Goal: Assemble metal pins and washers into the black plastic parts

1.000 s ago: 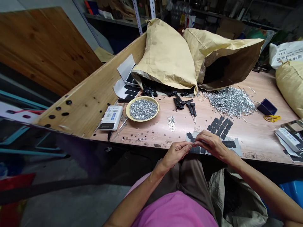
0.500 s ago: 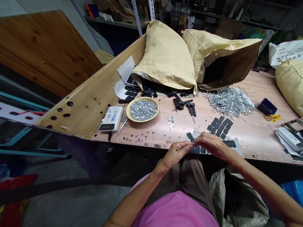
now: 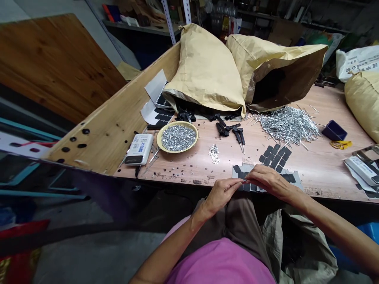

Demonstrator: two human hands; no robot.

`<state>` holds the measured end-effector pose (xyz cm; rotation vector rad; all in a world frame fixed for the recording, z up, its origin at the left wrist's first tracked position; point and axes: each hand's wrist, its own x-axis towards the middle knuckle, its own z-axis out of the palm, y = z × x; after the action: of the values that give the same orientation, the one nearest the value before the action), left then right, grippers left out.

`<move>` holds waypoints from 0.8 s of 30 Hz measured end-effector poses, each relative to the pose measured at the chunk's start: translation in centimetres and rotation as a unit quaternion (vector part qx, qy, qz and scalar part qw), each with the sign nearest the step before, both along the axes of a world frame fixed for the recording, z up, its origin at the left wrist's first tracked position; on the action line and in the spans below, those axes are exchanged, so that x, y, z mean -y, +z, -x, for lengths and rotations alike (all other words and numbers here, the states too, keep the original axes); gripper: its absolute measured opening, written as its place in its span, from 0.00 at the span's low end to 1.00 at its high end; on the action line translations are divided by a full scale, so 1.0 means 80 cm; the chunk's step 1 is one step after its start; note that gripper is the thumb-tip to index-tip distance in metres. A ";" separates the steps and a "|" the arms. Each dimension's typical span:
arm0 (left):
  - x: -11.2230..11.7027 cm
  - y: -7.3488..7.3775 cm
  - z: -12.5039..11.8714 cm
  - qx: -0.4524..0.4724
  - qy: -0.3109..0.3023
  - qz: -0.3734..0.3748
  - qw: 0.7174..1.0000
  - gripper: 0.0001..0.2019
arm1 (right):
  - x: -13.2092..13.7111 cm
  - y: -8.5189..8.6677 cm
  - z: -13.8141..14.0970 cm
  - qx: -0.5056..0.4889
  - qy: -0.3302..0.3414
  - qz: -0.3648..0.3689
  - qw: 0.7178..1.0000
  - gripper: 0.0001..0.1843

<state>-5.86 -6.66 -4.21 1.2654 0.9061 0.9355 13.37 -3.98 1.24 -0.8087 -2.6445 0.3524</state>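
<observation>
Just in front of the table's near edge, my left hand (image 3: 222, 194) and my right hand (image 3: 269, 180) meet fingertip to fingertip. Both are closed in a pinch, and whatever sits between the fingers is too small and covered to name. Under and behind my right hand lies a grey sheet (image 3: 297, 179) bearing black rounded pads (image 3: 237, 169). More black pads (image 3: 274, 157) are spread in rows just beyond it. A small cluster of flat metal pieces (image 3: 214, 154) lies farther left, and black parts with metal pins (image 3: 239, 137) rest behind.
A yellow bowl (image 3: 159, 142) of small metal pieces stands left, beside a white box-shaped device (image 3: 139, 149). Metal pins (image 3: 291, 125) form a pile at right, near a dark blue tray (image 3: 334, 131). Large paper sacks (image 3: 209, 67) fill the back. An open sack (image 3: 272, 236) stands below the edge.
My hands stay pinched together at nearly the same spot, with only a slight shift of the fingers. The view has tilted a little; nothing on the table has visibly moved.
</observation>
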 end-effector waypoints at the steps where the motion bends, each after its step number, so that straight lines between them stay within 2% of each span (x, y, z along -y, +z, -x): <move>1: 0.000 0.000 0.000 -0.013 0.018 -0.027 0.999 0.19 | 0.001 0.000 0.000 0.003 -0.010 0.003 1.000 0.19; 3: -0.001 -0.001 0.000 -0.006 0.005 -0.013 1.000 0.20 | 0.004 0.000 0.000 -0.012 -0.029 0.027 0.999 0.20; 6: -0.004 -0.002 0.003 0.050 -0.093 0.109 0.988 0.28 | 0.007 0.003 0.000 -0.038 -0.042 0.077 0.995 0.20; 8: -0.007 0.000 0.006 0.071 -0.134 0.148 0.977 0.32 | 0.008 0.006 -0.001 -0.041 -0.048 0.103 0.993 0.21; 12: -0.008 0.009 0.009 0.063 -0.124 0.118 0.983 0.31 | 0.008 0.015 -0.007 -0.058 -0.101 0.182 0.976 0.24; 16: -0.003 0.022 0.003 0.075 -0.146 0.124 0.978 0.32 | 0.009 0.025 -0.012 -0.097 -0.126 0.245 0.957 0.24; 20: 0.001 0.039 -0.003 0.085 -0.147 0.117 0.978 0.33 | 0.013 0.041 -0.012 -0.123 -0.095 0.256 0.954 0.23; 24: -0.001 0.049 -0.005 0.083 -0.158 0.111 0.978 0.34 | 0.013 0.055 -0.012 -0.129 -0.076 0.237 0.960 0.21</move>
<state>-5.48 -6.54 -0.25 1.0827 0.6344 0.6571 14.35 -5.03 5.63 -1.0197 -2.2602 1.0011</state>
